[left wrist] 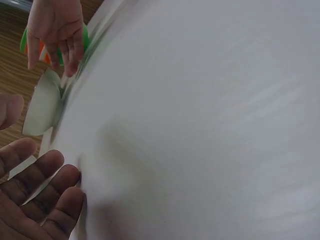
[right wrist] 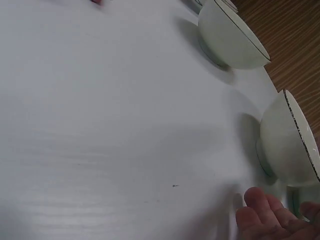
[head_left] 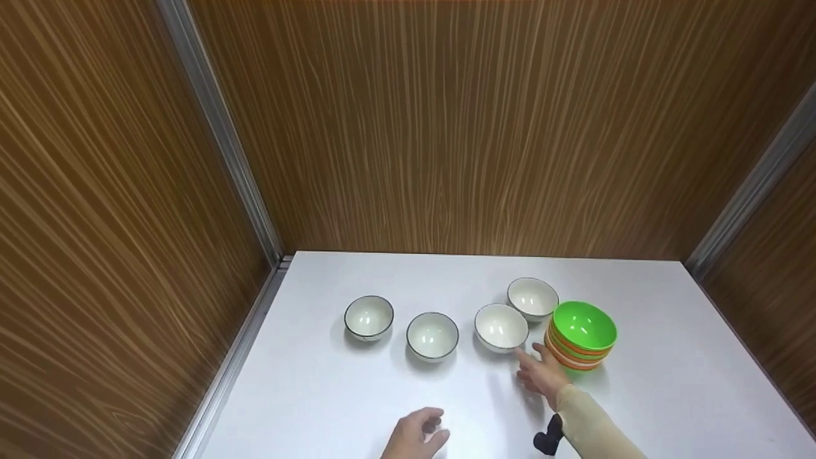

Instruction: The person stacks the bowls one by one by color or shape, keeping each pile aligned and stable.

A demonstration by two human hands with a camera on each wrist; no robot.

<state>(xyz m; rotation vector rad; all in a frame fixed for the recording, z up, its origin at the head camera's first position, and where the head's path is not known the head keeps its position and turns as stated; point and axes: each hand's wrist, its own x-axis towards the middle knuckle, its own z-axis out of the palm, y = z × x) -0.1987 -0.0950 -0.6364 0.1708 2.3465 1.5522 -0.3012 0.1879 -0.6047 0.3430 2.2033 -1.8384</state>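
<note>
My right hand (head_left: 540, 375) reaches over the table with fingers extended, its fingertips close by a white dark-rimmed bowl (head_left: 501, 326). In the right wrist view those fingers (right wrist: 257, 200) lie just below that bowl (right wrist: 287, 142) and grip nothing. Beside the hand, to its right, rises a stack of green and orange bowls (head_left: 583, 328). At the front of the table is my left hand (head_left: 415, 435), fingers loosely bent and thumb apart, holding nothing. The left wrist view has its spread fingers (left wrist: 42, 185) in the lower left corner.
Behind the nearest white bowl stands another white bowl (head_left: 533, 298), close to the stack. Two more dark-rimmed bowls, a middle bowl (head_left: 432, 336) and a left bowl (head_left: 369, 317), stand apart on the white table (head_left: 306, 395). Wood-grain panels (head_left: 446, 127) enclose the back and sides.
</note>
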